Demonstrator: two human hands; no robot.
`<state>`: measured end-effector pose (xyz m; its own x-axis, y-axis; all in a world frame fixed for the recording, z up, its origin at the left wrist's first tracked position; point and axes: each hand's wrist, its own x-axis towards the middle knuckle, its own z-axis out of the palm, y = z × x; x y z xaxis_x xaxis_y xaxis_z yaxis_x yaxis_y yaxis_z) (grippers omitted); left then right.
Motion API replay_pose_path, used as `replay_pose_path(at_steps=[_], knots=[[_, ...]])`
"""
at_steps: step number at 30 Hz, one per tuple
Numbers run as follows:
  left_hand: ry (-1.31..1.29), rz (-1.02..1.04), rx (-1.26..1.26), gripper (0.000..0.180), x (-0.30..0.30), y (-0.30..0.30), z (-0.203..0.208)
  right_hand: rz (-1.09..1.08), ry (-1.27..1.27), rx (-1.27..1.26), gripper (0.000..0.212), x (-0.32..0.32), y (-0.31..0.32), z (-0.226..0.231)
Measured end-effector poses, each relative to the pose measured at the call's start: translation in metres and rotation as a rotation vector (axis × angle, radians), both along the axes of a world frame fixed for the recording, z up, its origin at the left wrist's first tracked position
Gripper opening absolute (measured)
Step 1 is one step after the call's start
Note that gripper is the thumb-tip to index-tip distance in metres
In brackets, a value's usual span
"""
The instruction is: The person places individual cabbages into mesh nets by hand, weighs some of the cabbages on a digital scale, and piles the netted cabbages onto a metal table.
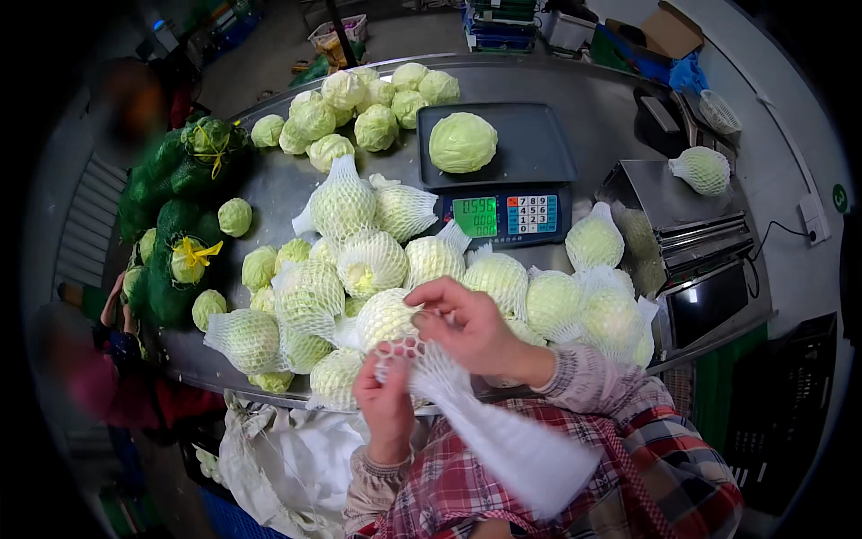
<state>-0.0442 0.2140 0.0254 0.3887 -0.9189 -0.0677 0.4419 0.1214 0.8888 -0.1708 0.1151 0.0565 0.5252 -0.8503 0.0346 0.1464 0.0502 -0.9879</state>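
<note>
Close to my body, a white foam net sleeve (503,440) hangs from my hands, its long tail over my plaid apron. My left hand (386,400) pinches one side of the sleeve's mouth. My right hand (471,328) grips the opposite side with bent fingers, and the mesh is stretched between them. Just beyond my hands sits a netted cabbage (388,319); whether I touch it I cannot tell. Several more netted cabbages (372,263) are piled around it on the metal table (260,193). One bare cabbage (462,142) rests on a digital scale (496,216).
Bare cabbages (375,128) are heaped at the table's far side. Green mesh sacks (172,260) of cabbages stand at the left, near other people. On the right, a netted cabbage (700,171) lies on a steel machine (696,216). White sacking (287,458) is below the near edge.
</note>
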Motion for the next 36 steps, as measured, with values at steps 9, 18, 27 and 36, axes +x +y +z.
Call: replay_pose_path(at_steps=[9, 18, 27, 36], knots=[[-0.148, -0.940, 0.242, 0.013, -0.008, -0.054, 0.020, 0.237, -0.602, 0.469, 0.028, -0.091, -0.037, -0.008], [-0.319, -0.467, 0.161, 0.029, 0.014, -0.246, 0.010, -0.565, 0.167, -0.175, 0.014, -0.079, -0.177, -0.066], [-0.710, -0.235, 0.252, 0.041, 0.026, -0.403, -0.122, -0.580, 0.070, 0.101, 0.031, -0.066, -0.318, -0.131], [-0.439, -0.563, -0.032, 0.015, -0.023, -0.242, 0.044, -0.422, -0.281, 0.231, 0.031, -0.111, -0.204, -0.050]])
